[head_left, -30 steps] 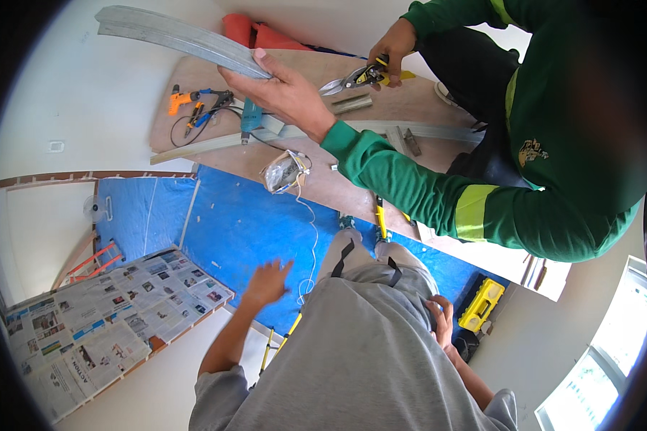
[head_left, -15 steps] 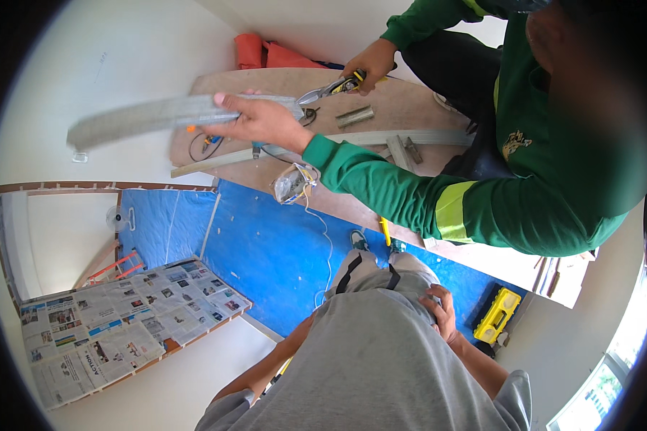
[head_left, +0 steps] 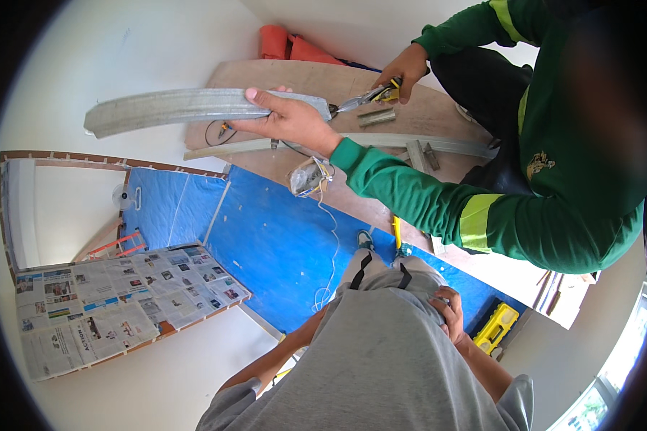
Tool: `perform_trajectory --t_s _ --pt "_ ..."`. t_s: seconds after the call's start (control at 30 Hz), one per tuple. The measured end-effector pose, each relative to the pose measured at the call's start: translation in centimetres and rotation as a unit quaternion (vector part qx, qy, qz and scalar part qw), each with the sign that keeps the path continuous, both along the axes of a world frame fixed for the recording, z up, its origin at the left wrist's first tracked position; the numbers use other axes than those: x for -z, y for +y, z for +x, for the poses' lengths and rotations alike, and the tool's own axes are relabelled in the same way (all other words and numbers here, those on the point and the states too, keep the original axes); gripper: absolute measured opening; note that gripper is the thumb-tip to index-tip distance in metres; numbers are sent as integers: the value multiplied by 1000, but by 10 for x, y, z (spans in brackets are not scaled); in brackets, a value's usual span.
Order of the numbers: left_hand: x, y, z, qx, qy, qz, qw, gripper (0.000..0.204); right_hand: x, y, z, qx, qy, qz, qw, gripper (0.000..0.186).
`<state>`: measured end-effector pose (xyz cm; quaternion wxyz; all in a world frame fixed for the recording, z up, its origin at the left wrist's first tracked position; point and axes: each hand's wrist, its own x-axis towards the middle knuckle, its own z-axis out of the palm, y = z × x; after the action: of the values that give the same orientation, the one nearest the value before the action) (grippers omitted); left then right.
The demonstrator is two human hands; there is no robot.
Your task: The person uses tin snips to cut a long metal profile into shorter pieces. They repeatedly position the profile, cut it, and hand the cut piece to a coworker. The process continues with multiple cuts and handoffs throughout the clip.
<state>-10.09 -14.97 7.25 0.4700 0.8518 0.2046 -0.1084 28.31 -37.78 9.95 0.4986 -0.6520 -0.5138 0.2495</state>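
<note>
My right hand (head_left: 449, 313) rests at my hip against the grey shirt (head_left: 388, 352), its fingers curled inward; whatever they may grip is hidden. Of my left arm only the forearm (head_left: 280, 355) shows, and the shirt hides the hand. Before me a co-worker in green sleeves holds a long metal channel (head_left: 180, 108) in the left hand (head_left: 291, 118). The co-worker's right hand (head_left: 407, 70) grips tin snips (head_left: 381, 93) with yellow-and-black handles, their jaws at the channel's near-right end.
A brown board (head_left: 244, 75) carries metal offcuts (head_left: 377, 117) and a long strip (head_left: 453, 146). A bag-like container (head_left: 309, 177) trails a white cord over blue sheeting (head_left: 266, 223). A yellow toolbox (head_left: 496, 328) stands right, a newspaper-covered panel (head_left: 122, 305) left.
My view has shifted, so the scene sits further right. The co-worker's channel, blurred by motion before, now looks steadier. My right hand stays at my hip.
</note>
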Motion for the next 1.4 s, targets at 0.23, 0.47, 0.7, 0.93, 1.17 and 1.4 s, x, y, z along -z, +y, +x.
perform_trajectory --t_s 0.23,0.47,0.7,0.93,1.17,1.4 --pt "7 -9 2 -5 -7 -5 1000 73 0 2 9 -30 0 -4 1000 72" --pt "5 -10 5 -14 -11 -2 1000 73 -1 8 13 -43 5 -4 999 73" --pt "2 -9 4 -4 -19 7 1000 73 -1 6 13 -58 34 -22 997 77" --pt "-1 2 19 15 -42 32 999 72 -5 0 13 -33 49 -52 997 81" --pt "7 8 34 9 -40 13 999 73 3 3 17 -49 57 -42 996 82" --pt "23 14 36 2 -19 -36 999 73 6 1 18 -37 54 -47 997 82"
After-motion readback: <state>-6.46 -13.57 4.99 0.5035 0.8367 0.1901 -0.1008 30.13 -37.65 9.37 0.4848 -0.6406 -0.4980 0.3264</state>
